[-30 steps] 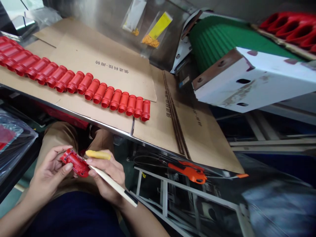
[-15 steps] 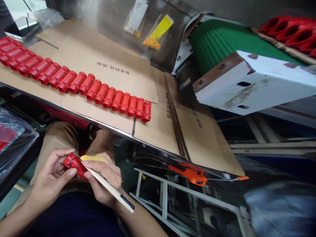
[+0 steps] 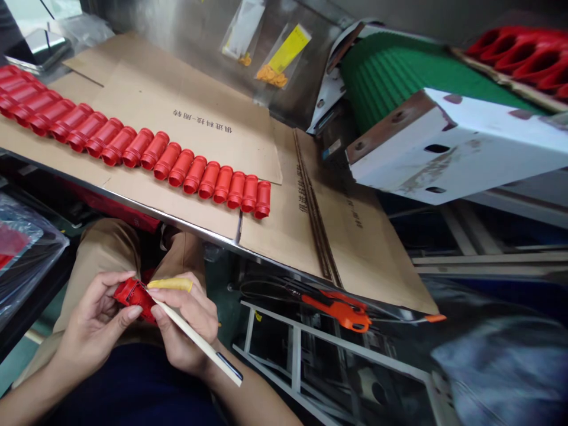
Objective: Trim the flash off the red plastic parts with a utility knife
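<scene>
Above my lap, my left hand (image 3: 100, 313) is closed round one end of a red plastic tube (image 3: 136, 297). My right hand (image 3: 190, 319) pinches a thin pale stick-like tool (image 3: 199, 341) with a dark patch near its rear end. The tool's front end meets the tube's side, and its tip is too small to make out. A yellow cover (image 3: 171, 284) wraps one finger of my right hand, whose thumb is at the tube's near end. Several similar red tubes (image 3: 162, 161) lie side by side in a long row on the cardboard (image 3: 213, 142).
A green ribbed belt (image 3: 386, 77) on a white metal frame (image 3: 465, 148) stands at the right, with more red parts (image 3: 528, 56) beyond. An orange-handled tool (image 3: 339, 310) hangs by the table edge. Small bags (image 3: 284, 56) lie at the back. Blue cloth (image 3: 501, 367) shows lower right.
The red tube has turned slightly in my fingers, and the pale tool has shifted a little with my right hand. The row of tubes is unchanged.
</scene>
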### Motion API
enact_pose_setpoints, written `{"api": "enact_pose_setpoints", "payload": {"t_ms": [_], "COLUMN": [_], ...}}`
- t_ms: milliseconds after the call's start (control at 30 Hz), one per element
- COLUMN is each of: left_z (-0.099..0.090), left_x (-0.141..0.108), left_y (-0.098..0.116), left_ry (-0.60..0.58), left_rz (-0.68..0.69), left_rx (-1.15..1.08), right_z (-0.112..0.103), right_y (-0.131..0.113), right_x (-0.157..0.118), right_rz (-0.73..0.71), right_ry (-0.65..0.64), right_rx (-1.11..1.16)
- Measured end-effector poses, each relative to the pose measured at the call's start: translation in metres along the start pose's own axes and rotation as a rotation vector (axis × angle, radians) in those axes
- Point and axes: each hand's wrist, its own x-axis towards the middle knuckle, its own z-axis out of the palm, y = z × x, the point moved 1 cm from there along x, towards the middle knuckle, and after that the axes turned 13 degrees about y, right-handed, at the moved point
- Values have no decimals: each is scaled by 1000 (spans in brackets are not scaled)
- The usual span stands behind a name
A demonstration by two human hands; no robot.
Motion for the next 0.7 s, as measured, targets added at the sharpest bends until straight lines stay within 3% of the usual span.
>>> {"api": "enact_pose_setpoints", "payload": {"t_ms": [133, 233, 433, 533, 700], "left_z": [1, -2, -10, -12, -10], "left_x": [1, 4, 13, 16, 11], "left_y": [4, 9, 2, -7, -3], "left_ry": [32, 35, -104, -168, -149], "left_rz": [57, 64, -42, -22, -83], "left_rx": [37, 67, 17, 1, 5], "right_z": [-8, -17, -21, -18, -17], "right_y": [-6, -8, -6, -5, -3], "right_x": [4, 9, 16, 16, 15], "right_rz": [-14, 56, 326, 369, 368], "right_ry": [-34, -68, -68, -85, -97], "right_rx": [-42, -86, 85, 101, 66]}}
